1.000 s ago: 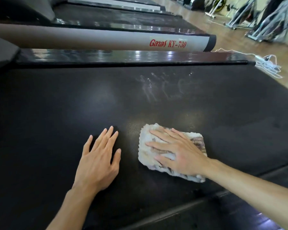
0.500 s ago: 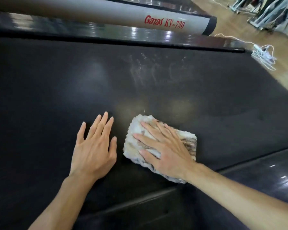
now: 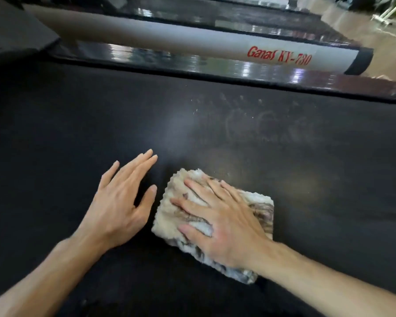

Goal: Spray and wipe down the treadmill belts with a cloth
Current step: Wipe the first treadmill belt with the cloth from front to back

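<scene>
A black treadmill belt [image 3: 215, 124] fills most of the view. On it lies a folded, dirty white cloth [image 3: 169, 216]. My right hand [image 3: 220, 218] presses flat on the cloth with straight, spread fingers. My left hand [image 3: 121, 202] rests flat on the bare belt just left of the cloth, fingers straight. Faint whitish spray streaks [image 3: 249, 115] show on the belt beyond the cloth. No spray bottle is in view.
A glossy dark side rail [image 3: 192, 62] borders the belt's far edge. Behind it runs a grey rail of the neighbouring treadmill [image 3: 169, 40] with red lettering. Wooden floor [image 3: 352, 21] and gym equipment show at top right. A dark motor cover [image 3: 14, 30] sits at top left.
Both hands and the cloth keep the same pose on the belt, shifted slightly. The camera has swung, so the far rail sits lower in view than half a second ago, and the spray streaks look fainter.
</scene>
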Demonstrator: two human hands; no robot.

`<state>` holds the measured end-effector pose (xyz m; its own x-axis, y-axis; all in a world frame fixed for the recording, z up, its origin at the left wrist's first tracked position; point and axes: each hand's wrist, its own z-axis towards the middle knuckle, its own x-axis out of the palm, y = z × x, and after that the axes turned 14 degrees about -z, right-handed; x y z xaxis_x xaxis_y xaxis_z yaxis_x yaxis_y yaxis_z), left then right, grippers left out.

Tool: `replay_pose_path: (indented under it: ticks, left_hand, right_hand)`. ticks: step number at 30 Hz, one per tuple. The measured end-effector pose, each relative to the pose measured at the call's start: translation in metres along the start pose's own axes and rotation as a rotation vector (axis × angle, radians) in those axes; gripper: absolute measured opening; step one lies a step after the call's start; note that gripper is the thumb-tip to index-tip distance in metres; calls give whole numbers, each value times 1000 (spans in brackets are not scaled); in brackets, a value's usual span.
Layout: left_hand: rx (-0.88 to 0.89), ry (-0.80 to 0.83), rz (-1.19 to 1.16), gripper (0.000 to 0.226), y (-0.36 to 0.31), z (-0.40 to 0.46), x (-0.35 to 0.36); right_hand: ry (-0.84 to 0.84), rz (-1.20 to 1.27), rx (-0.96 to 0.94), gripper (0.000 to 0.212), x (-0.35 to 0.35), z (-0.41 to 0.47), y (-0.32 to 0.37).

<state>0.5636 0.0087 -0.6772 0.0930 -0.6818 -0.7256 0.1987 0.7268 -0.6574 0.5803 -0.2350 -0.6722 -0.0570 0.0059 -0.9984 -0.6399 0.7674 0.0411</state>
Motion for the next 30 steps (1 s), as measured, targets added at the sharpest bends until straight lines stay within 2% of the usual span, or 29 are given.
replay_pose_path:
  ticks: [6, 14, 20, 27, 30]
  left_hand:
    - [-103, 90, 90, 75, -4, -7, -1]
    - [-56, 152, 147, 77, -5, -28, 11]
    - [-8, 96, 159, 67, 4, -33, 16]
    - [-3, 90, 156, 68, 6, -33, 18]
    - [1, 75, 155, 69, 4, -35, 18]
  right_hand:
    - [-16, -24, -71, 54, -1, 3, -11]
    - [-68, -4, -68, 53, 1, 0, -10]
    - [-46, -19, -64, 54, -1, -7, -14]
    - [-52, -49, -57, 57, 2, -7, -10]
    - [-42, -40, -121, 56, 1, -21, -3]
